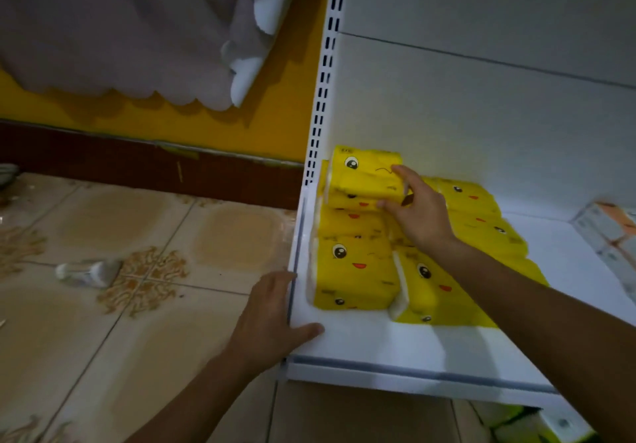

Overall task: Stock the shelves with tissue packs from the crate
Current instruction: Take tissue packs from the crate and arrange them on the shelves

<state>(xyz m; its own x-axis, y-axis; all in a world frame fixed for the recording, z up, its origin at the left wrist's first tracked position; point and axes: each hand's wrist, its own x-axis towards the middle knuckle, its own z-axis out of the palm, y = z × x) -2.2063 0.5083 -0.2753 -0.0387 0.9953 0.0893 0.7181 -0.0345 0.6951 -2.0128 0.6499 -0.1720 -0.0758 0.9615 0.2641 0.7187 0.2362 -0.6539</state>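
Observation:
Several yellow tissue packs (354,270) with cartoon faces lie in rows on the white shelf (378,342). One yellow pack (364,172) sits on top of the back-left stack, against the shelf's rear panel. My right hand (418,210) reaches over the rows and holds that top pack at its right end, fingers above and thumb below. My left hand (272,315) grips the shelf's front-left corner, thumb on top of the board. The crate is not in view.
A perforated white upright (323,74) borders the shelf on the left. White and orange boxes (609,232) stand at the shelf's right end. More packs (516,422) show on the shelf below. A plastic bottle (86,272) lies on the tiled floor at left.

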